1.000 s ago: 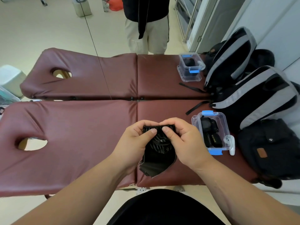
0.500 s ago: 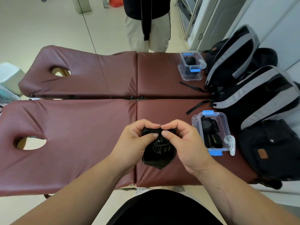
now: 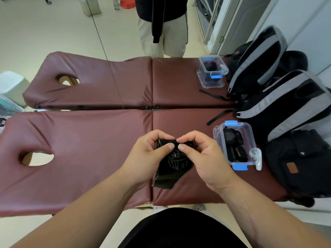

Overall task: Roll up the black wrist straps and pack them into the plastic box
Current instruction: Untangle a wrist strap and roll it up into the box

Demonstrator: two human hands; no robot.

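Pinching the rolled top of the black wrist strap (image 3: pixel 172 169) between thumbs and curled fingers of left hand (image 3: pixel 148 156) and right hand (image 3: pixel 206 158), above the middle of the bench's (image 3: pixel 80 144) near edge, with its loose end hanging toward the padding. Sitting near the right edge, just beside the right hand: plastic box (image 3: pixel 250 138) with dark items inside.

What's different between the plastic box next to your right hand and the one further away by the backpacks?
The near box lies beside the right hand; the far box stands on the farther table. The near box rests straight on the padding; the far box sits on another clear plastic piece. Yellow lettering shows inside the near box, none inside the far box. Both are clear, with blue clips and black contents.
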